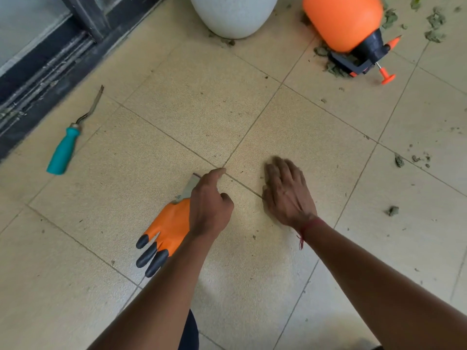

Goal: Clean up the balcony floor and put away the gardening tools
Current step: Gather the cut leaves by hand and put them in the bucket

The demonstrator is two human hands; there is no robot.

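- The left hand (211, 200) is closed round the grey cuff of an orange rubber-coated glove with black claw tips (169, 228), with the forefinger extended; a small mark on the cuff cannot be read.
- The right hand (285, 193) is laid flat on the beige tiled floor (202, 109), fingers straight and blurred.
- Bare tiles are seen between both hands and the white rounded pot (232, 13).
- A teal-handled metal weeder (63, 150) is lying left of the pot, near the dark door track (38, 72).
- An orange plastic pressure sprayer (343, 21) is tipped over just right of the pot, among grey-green soil clumps (434, 21).
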